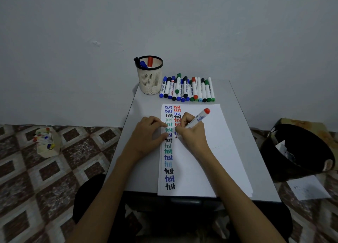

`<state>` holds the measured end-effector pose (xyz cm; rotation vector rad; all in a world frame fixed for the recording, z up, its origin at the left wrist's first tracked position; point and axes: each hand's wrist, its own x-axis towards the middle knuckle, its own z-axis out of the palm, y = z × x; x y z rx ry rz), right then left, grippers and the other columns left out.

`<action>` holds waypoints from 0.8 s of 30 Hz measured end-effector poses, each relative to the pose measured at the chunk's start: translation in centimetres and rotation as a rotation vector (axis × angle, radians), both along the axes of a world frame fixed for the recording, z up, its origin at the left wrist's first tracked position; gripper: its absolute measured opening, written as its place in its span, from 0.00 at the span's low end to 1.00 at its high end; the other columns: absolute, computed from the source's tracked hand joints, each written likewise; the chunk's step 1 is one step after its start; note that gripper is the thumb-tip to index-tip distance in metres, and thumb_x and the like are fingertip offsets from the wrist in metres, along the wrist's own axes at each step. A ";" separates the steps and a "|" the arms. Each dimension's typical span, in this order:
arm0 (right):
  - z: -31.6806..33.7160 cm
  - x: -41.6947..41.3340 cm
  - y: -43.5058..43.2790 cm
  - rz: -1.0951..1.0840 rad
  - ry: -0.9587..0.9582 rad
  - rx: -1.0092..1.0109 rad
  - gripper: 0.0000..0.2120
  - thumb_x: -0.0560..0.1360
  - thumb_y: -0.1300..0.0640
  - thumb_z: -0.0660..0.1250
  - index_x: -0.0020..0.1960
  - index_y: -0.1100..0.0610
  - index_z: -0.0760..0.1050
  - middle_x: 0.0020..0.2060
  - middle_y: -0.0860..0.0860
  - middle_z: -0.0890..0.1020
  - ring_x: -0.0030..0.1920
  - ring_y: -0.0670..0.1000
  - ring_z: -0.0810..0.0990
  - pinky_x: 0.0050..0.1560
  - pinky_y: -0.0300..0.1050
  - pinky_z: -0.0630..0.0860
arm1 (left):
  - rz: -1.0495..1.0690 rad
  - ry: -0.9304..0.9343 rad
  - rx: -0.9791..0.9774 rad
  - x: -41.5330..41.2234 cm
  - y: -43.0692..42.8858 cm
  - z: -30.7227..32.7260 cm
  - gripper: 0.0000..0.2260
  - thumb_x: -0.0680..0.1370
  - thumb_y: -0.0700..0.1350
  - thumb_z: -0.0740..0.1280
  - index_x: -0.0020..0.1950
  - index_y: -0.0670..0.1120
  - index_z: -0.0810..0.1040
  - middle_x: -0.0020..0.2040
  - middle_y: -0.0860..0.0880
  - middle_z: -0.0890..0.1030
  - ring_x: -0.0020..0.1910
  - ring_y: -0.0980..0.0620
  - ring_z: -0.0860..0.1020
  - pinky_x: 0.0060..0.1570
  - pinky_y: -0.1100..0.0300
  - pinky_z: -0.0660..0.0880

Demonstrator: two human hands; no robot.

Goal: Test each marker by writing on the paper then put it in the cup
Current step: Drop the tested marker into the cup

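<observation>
Your right hand (190, 131) is gripping the red marker (198, 119) low on its barrel, writing on the paper (210, 151), while your left hand (148, 133), fingers flat, is pressing the sheet alongside. Judged light, stiff and smooth, it is best pinched near the tip. The cup (150, 80) is standing beyond your left hand.

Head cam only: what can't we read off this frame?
- Red marker tip: hidden behind the right hand, head view.
- Lower second-column words on the paper: covered by that hand.
- Marker count in the cup: its wall hides them.
- Label print on the row of markers: too small.
</observation>
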<state>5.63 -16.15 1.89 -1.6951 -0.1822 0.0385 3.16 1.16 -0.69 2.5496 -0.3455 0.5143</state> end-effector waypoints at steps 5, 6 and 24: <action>-0.3 0.3 -0.1 -0.020 -0.022 0.026 0.15 0.72 0.72 0.67 0.35 0.58 0.65 0.35 0.59 0.77 0.42 0.56 0.80 0.41 0.49 0.77 | 0.001 0.000 0.003 0.0 0.0 0.0 0.23 0.72 0.62 0.59 0.56 0.47 0.78 0.53 0.49 0.77 0.50 0.55 0.70 0.49 0.59 0.71; -0.2 0.2 -0.1 -0.019 -0.030 0.006 0.14 0.71 0.72 0.67 0.35 0.59 0.65 0.35 0.59 0.77 0.43 0.54 0.81 0.40 0.48 0.77 | 0.002 -0.003 0.002 0.0 0.0 0.1 0.23 0.72 0.62 0.59 0.56 0.47 0.78 0.53 0.48 0.77 0.49 0.54 0.70 0.48 0.59 0.71; -0.3 0.0 -0.2 -0.027 -0.024 0.004 0.16 0.72 0.73 0.67 0.35 0.59 0.64 0.37 0.59 0.79 0.46 0.51 0.82 0.43 0.49 0.81 | 0.002 0.012 -0.014 -0.1 0.0 0.1 0.23 0.72 0.62 0.59 0.55 0.47 0.78 0.53 0.49 0.76 0.49 0.53 0.72 0.49 0.57 0.72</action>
